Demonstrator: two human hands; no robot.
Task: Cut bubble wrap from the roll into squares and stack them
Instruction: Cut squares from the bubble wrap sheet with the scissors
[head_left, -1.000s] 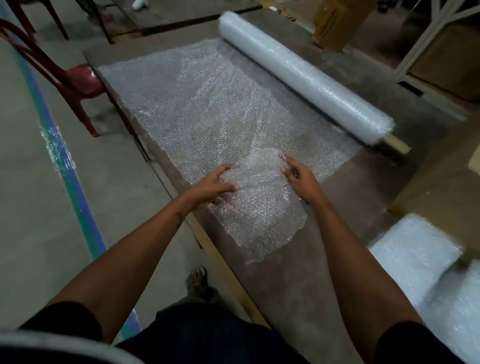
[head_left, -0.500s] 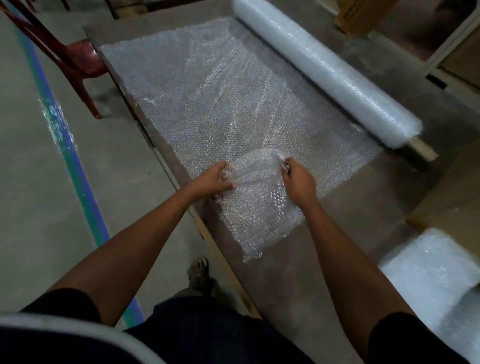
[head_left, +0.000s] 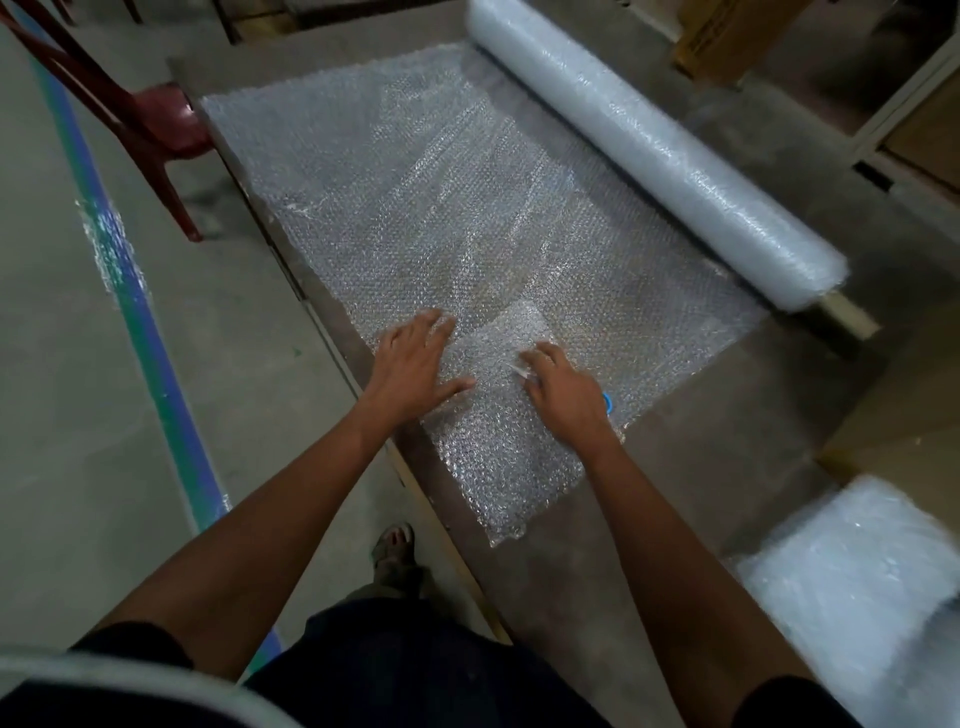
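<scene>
A long bubble wrap roll (head_left: 649, 145) lies across the far side of the table (head_left: 675, 519). Its unrolled sheet (head_left: 441, 208) is spread toward me. A small cut piece (head_left: 504, 457) lies flat at the sheet's near edge, partly overlapping it. My left hand (head_left: 415, 364) rests flat with spread fingers on the sheet, its thumb touching the piece's left edge. My right hand (head_left: 566, 395) presses on the piece's upper right part. Its fingers are curled over a small tool with a blue end (head_left: 608, 402), and a pale tip shows at the fingertips.
A stack of bubble wrap pieces (head_left: 857, 571) sits at the lower right. A red chair (head_left: 166, 119) stands off the table's far left corner. A cardboard box (head_left: 727, 36) is behind the roll. My foot (head_left: 395, 545) is by the table's near edge.
The piece's raised top edge has been laid down flat. My left hand let go of it, opened and slid left onto the sheet. My right hand now presses down on it.
</scene>
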